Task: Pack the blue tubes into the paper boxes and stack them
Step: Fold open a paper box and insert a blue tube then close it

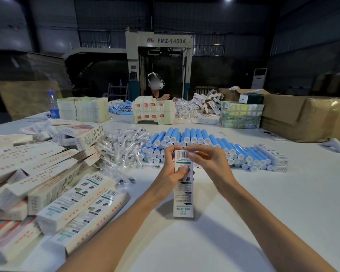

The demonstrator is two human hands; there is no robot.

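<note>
Left of the box (183,201), packed boxes (67,203) lay heaped on the desk (263,213). My left grip (171,173) curled round the box's upper half, holding it upright; I judged a light squeeze best, so the card wouldn't buckle. My right grip (208,160) pinched the top flap, which wanted tucking in squarely. The blue tubes (224,146) lay behind and right of the box.

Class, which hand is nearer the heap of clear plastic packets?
Left. The left hand is right of the clear plastic packet heap; the right hand lies farther right.

Blue tubes (196,146) with white caps; white, barcode-printed paper box (183,185), teal lettering.
</note>
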